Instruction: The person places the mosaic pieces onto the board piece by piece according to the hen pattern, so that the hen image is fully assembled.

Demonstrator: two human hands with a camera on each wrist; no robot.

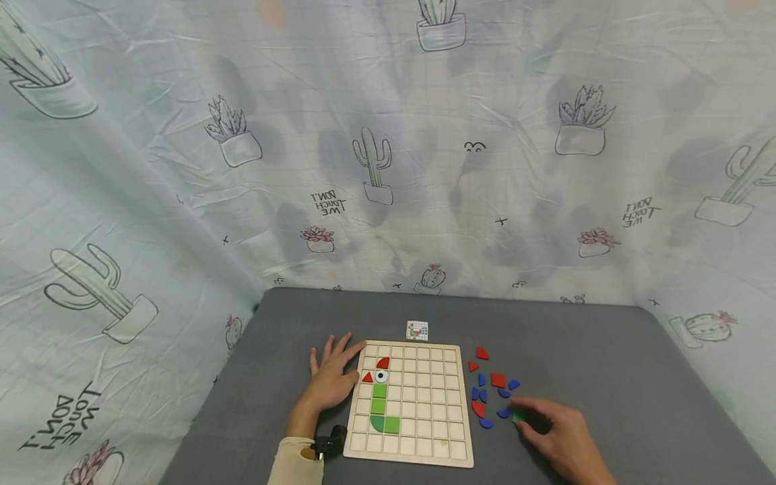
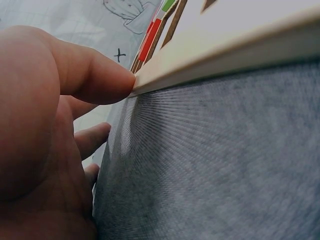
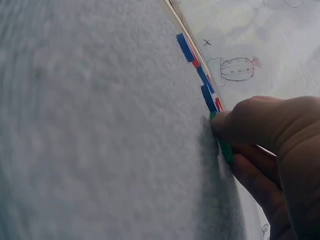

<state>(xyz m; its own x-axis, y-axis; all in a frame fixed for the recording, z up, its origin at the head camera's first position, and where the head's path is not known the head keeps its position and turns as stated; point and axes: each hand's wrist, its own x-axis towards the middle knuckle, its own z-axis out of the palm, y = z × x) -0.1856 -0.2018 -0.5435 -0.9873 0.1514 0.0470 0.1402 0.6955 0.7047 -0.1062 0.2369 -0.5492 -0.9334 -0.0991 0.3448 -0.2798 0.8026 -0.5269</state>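
Observation:
A wooden grid board (image 1: 426, 409) lies on the grey table. My left hand (image 1: 329, 385) is at its left edge, thumb and index finger touching the frame, the other fingers spread; the left wrist view shows the thumb (image 2: 107, 80) against the board's side. On the board are a red quarter-round piece (image 1: 383, 363), a red triangle (image 1: 367, 378), an eye tile (image 1: 380, 376), several green squares (image 1: 378, 405) and a green quarter-round piece (image 1: 377, 423). Right of the board, my right hand (image 1: 564, 434) pinches a green piece (image 3: 226, 150) between thumb and fingers; its outline is mostly hidden.
Loose blue half-round pieces (image 1: 486, 424) and red pieces, among them a red square (image 1: 498, 380), lie between the board and my right hand. A small picture card (image 1: 417, 330) lies beyond the board's far edge. A cactus-print curtain (image 1: 418, 202) hangs behind the table.

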